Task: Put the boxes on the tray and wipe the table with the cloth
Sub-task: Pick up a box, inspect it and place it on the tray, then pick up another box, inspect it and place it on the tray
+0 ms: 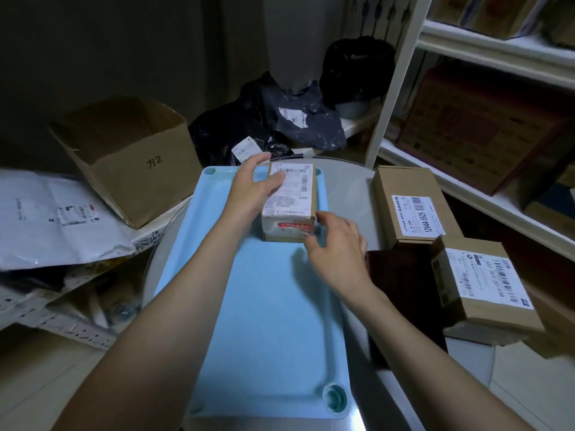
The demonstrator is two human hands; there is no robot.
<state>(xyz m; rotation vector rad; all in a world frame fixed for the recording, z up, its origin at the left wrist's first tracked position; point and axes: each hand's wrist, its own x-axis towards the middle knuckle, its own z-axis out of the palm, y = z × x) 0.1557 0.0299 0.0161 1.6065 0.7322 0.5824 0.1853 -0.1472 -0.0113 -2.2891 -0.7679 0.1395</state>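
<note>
Single head cam, wide-angle, looks fwd and steeply down, close over blue tray [249, 306] on round table [348, 185]; forearms enter from bottom edge.

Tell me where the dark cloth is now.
The dark cloth lies on the table right of the blue tray, beside the two cardboard boxes there.

"方2" is handwritten on the side of the open carton [130, 157] back left. the flat box [410, 206] right of the tray reads "12V4A-5525" on its white label. other shipping labels are too blurred to read.
</note>
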